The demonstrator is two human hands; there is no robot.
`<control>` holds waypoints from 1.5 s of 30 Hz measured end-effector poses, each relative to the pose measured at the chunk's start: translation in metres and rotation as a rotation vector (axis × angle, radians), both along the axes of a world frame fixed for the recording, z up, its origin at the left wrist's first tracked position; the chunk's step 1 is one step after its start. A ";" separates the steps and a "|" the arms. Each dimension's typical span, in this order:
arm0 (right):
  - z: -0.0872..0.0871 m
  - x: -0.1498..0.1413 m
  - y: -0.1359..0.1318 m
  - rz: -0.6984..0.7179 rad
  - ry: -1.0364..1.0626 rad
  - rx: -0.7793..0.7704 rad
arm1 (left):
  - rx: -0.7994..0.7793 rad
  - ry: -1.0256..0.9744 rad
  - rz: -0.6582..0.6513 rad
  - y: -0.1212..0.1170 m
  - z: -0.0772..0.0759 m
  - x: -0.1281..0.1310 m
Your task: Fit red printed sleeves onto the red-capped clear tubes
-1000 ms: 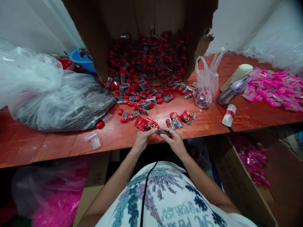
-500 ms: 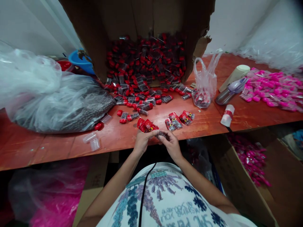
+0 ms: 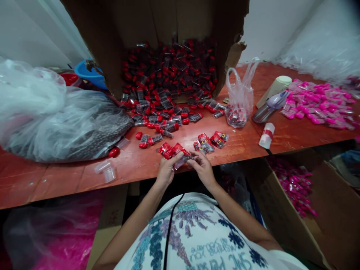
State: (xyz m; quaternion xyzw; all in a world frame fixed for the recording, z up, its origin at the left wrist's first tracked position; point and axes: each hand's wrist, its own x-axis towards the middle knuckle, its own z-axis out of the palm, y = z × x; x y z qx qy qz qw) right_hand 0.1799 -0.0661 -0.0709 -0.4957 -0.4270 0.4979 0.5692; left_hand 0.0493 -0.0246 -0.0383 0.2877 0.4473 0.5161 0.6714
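My left hand (image 3: pixel 165 171) pinches a small red printed packet (image 3: pixel 178 149) with a clear lower part, just above the table's front edge. On the packet's right side, the fingertips of my right hand (image 3: pixel 204 169) are closed on its dark end; exactly what lies between them is partly hidden. Another red packet (image 3: pixel 165 148) lies on the table right beside my left fingers. To the right rest more red packets (image 3: pixel 204 141) with yellow eye-like marks. Beyond the hands lie several small clear tubes with red caps (image 3: pixel 155 139), filled with dark beads.
An open cardboard box (image 3: pixel 112 48) spills red-capped tubes onto the red table (image 3: pixel 64 180). Left sits a big clear bag of dark beads (image 3: pixel 92 131). A small plastic bag (image 3: pixel 239 108), a flask (image 3: pixel 268 108) and pink-capped tubes (image 3: pixel 320 101) stand right.
The red packet between my hands has been raised and turned, so more of its clear part shows. The whole view has shifted slightly to the left.
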 end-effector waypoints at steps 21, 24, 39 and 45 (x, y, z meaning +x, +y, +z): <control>0.013 0.115 0.056 -0.304 -0.966 0.050 | -0.062 0.265 -0.193 0.032 -0.030 0.021; 0.016 0.133 0.080 -0.121 -1.159 -0.083 | 0.003 0.365 -0.228 0.049 -0.033 0.036; -0.002 0.229 -0.058 -0.218 -1.157 -0.080 | 0.324 0.436 -0.658 -0.001 -0.036 0.174; -0.061 0.250 -0.130 -0.571 -0.768 -0.177 | 0.469 0.488 -0.813 -0.019 -0.034 0.225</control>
